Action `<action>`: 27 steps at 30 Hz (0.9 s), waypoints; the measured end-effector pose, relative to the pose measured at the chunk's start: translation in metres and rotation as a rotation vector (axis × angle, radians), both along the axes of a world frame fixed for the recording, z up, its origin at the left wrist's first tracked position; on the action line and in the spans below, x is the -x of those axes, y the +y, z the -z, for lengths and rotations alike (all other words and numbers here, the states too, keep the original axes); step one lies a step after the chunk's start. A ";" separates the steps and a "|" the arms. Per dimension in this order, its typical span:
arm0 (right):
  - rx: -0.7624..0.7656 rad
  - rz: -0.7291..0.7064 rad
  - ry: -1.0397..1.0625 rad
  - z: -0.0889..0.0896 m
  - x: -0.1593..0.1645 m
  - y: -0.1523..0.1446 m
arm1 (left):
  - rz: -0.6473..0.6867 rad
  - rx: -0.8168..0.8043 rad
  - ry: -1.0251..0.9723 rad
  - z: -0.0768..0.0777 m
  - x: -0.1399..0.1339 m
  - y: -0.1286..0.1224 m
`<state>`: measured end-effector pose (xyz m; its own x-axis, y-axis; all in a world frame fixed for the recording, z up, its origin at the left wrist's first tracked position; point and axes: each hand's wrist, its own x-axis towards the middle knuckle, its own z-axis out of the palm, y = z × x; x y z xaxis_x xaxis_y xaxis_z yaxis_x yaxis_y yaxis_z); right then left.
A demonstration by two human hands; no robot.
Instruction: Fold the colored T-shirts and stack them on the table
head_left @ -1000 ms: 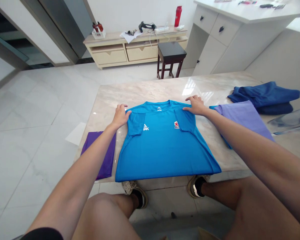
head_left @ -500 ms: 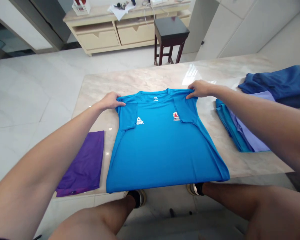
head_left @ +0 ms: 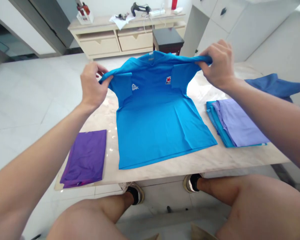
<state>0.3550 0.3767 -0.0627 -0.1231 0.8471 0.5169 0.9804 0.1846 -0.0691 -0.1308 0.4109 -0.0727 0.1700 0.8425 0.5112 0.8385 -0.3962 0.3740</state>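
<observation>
A blue T-shirt (head_left: 156,120) with a white logo and a red-and-white badge on the chest spans the middle of the view. My left hand (head_left: 93,83) is closed on its left shoulder, thumb toward me. On the opposite side my right hand (head_left: 218,63) grips the other shoulder between thumb and fingers. Both shoulders are lifted off the table, and the collar edge sags slightly between the hands. The sleeves lie folded in over the chest. The lower part rests on the table, its hem just inside the near edge.
On the marble-patterned table (head_left: 145,171), a folded purple garment (head_left: 87,156) lies at left. Folded lilac and teal clothes (head_left: 240,123) are stacked at right, with a dark blue garment (head_left: 270,85) behind. Beyond the table stand a dark stool (head_left: 168,38) and a cream cabinet (head_left: 98,43).
Both hands have risen and moved apart, lifting the shirt's shoulders from the table. The hem has slid away from me, back onto the tabletop.
</observation>
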 end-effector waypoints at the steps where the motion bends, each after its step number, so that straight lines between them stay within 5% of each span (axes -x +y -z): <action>1: -0.009 -0.017 -0.008 0.005 -0.009 -0.020 | 0.023 -0.025 0.009 0.006 0.005 -0.024; 4: 0.067 -0.137 -0.039 0.035 -0.040 -0.087 | 0.124 -0.005 0.068 0.038 0.018 -0.103; 8: 0.410 -0.282 -0.188 0.080 -0.059 -0.174 | 0.291 0.323 0.321 0.087 0.027 -0.198; 12: 0.540 -0.285 -0.209 0.106 -0.034 -0.228 | 0.300 0.426 0.429 0.110 0.022 -0.250; 21: 0.449 -0.419 -0.075 0.138 0.015 -0.235 | 0.243 0.422 0.443 0.114 -0.001 -0.250; 27: 0.435 -0.515 -0.090 0.121 0.012 -0.225 | 0.378 0.444 0.411 0.096 0.016 -0.222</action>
<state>0.3431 0.1518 -0.1832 -0.5930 0.7974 0.1113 0.7802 0.6033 -0.1653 -0.1470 0.1892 -0.1687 0.5969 0.8016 -0.0348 0.7816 -0.5711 0.2510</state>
